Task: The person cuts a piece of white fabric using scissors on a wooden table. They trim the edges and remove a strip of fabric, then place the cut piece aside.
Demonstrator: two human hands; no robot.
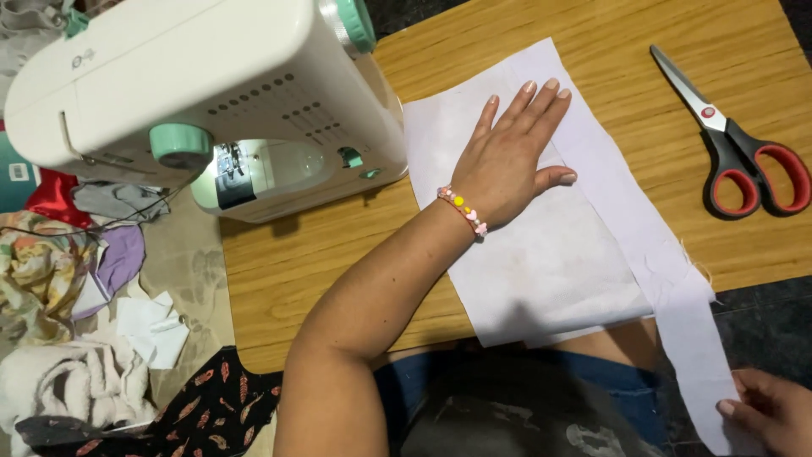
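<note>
My left hand (507, 161) lies flat, palm down and fingers straight, on a white rectangular piece of fabric (550, 271) spread over the wooden table (313, 262). A beaded bracelet (463, 209) circles that wrist. A long pale lilac fabric strip (668, 279) runs under and along the right edge of the white piece and hangs off the table's front edge. My right hand (774, 410), at the bottom right, pinches the lower end of that strip.
A white sewing machine (194, 93) with mint-green knobs stands at the table's left, its lamp lit. Scissors (736, 161) with red-and-black handles lie shut at the right. Piles of fabric scraps (59, 271) lie to the left, beside the table.
</note>
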